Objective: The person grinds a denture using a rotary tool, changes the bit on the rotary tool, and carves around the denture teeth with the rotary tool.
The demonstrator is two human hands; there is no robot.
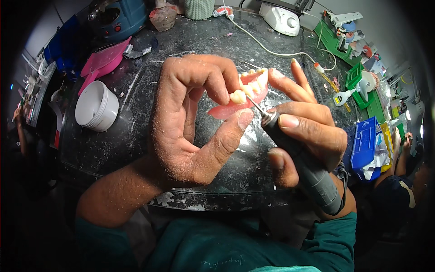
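Note:
A pink denture (222,111) with cream-coloured teeth is held up over the dark bench, pinched by my left hand (192,120). The thumb presses its lower edge while the bent fingers hold it from above. My right hand (312,129) grips a black rotary handpiece (302,163) like a pen, its cord running back past the wrist. The thin metal bur at its tip meets the denture, or lies very close to it, beside the teeth. Part of the denture is hidden behind my left fingers. Fine pale dust covers my left hand and forearm.
On the left stand a white tub (97,107) and a pink dustpan (106,60). A blue machine (115,20), a green basket (199,8) and a white control box (280,19) line the back. Blue (364,147) and green bins sit right. Other people are at both sides.

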